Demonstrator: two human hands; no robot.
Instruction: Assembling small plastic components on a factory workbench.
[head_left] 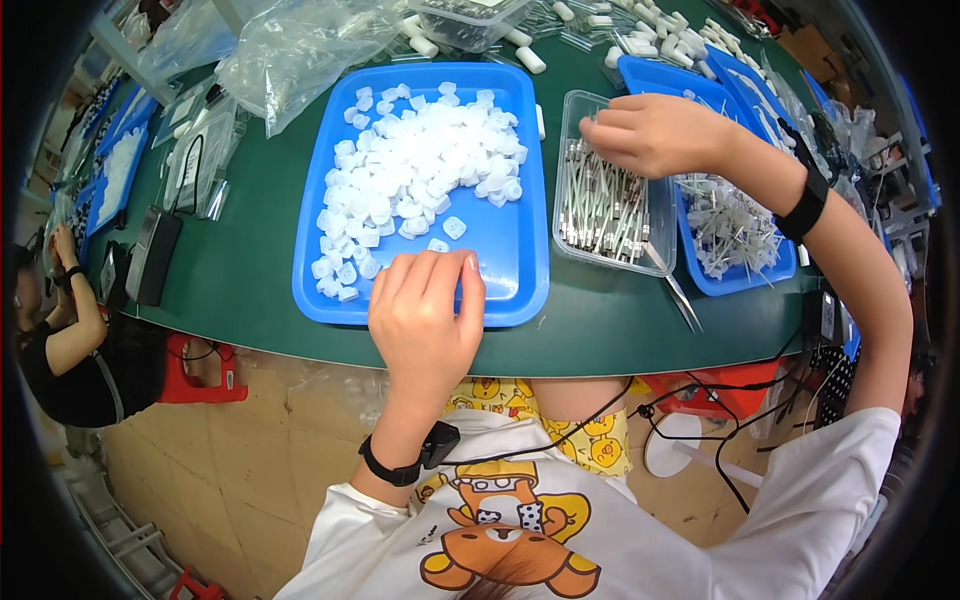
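Left hand (422,302) is hanging, fingers bunched, over the near edge of the tray (510,255) of white caps (430,150), right hand (655,135) hovering half-curled over a box (662,215) of rods (600,210), neither showing if it's holding anything

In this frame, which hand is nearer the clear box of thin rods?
Right. The right hand is over the far part of the clear box; the left hand is to the box's left, over the near edge of the large blue tray.

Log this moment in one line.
left hand: over near edge of blue tray, white caps beyond; right hand: over clear container of slender parts; both grips: unclear; tweezers: across container rim
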